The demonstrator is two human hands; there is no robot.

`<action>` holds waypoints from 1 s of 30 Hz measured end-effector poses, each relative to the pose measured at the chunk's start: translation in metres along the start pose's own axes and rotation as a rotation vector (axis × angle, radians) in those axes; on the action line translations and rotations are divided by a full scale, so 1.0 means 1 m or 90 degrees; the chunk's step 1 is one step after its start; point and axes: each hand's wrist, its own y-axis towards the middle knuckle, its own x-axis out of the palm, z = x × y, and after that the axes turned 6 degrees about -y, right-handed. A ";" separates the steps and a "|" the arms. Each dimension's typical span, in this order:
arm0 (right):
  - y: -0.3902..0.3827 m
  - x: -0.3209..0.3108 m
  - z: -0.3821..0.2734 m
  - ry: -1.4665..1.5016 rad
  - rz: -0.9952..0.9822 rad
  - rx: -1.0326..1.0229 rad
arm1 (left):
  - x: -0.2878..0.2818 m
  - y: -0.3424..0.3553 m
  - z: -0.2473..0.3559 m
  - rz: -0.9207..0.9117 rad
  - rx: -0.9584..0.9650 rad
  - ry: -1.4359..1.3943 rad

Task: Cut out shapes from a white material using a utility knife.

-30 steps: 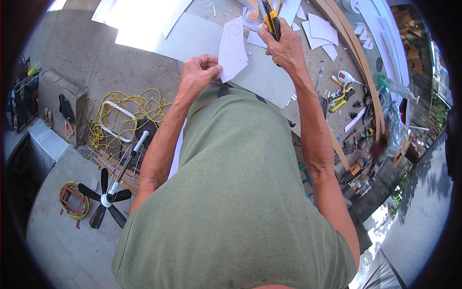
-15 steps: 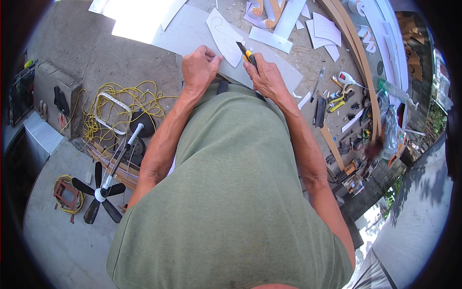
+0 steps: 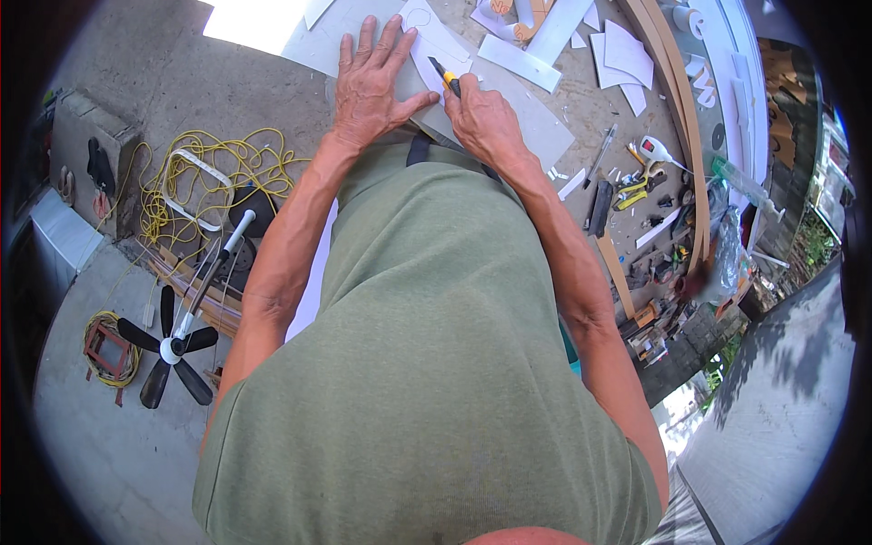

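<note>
At far left, block [image 3: 102, 136]: grey, dark footwear [image 3: 96, 163] against its side.
Cord coil [image 3: 132, 368]: on the floor, wound round a reddish frame [image 3: 102, 342].
Fan [image 3: 171, 350]: five dark blades, white hub, just right of the coil.
Yellow cord [image 3: 257, 143]: loose tangle above the fan, a white loop [image 3: 171, 186] lying in it.
Left hand [image 3: 365, 98]: mine, open, palm down, fingers spread, index fingertip at the sheet's left edge. Can't tell how hard I'm pressing.
Sheet [image 3: 445, 45]: white, curvy outline drawn on it, lying on the grey board, between my hands and just ahead of them.
Cutter [image 3: 450, 80]: black and yellow, blade angled up-left over the sheet. Can't tell if the tip touches.
Right hand [image 3: 486, 118]: mine, closed round the cutter.
Board [image 3: 542, 132]: grey, flat, under the sheet, runs out past my right hand.
Offcuts [image 3: 629, 53]: white, overlapping, right of the board.
Pen [image 3: 600, 156]: near the board's right corner.
Pliers [image 3: 630, 197]: yellow handles, right of the pen.
Brown strip [image 3: 683, 113]: long, bent by the lens.
Bottle [image 3: 740, 182]: greenish, clear, right of the strip.
</note>
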 end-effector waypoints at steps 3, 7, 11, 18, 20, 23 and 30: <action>0.000 0.001 0.000 0.001 0.004 0.006 | 0.001 0.000 0.000 0.010 -0.005 -0.007; 0.001 0.003 0.003 0.003 0.002 0.008 | 0.001 -0.001 0.000 0.013 -0.003 -0.007; 0.001 0.002 0.001 0.011 -0.001 0.015 | 0.002 -0.001 0.000 0.016 -0.004 -0.007; 0.002 0.001 0.000 0.006 0.000 0.015 | 0.003 0.000 -0.001 0.018 -0.004 -0.007; 0.002 0.001 0.000 0.005 -0.004 0.016 | 0.002 0.000 -0.001 0.020 -0.003 -0.003; 0.002 0.002 0.001 0.000 -0.007 0.017 | 0.002 -0.001 0.000 0.019 -0.004 -0.002; 0.002 0.000 -0.001 -0.002 -0.007 0.013 | -0.002 0.002 0.005 0.017 0.004 -0.001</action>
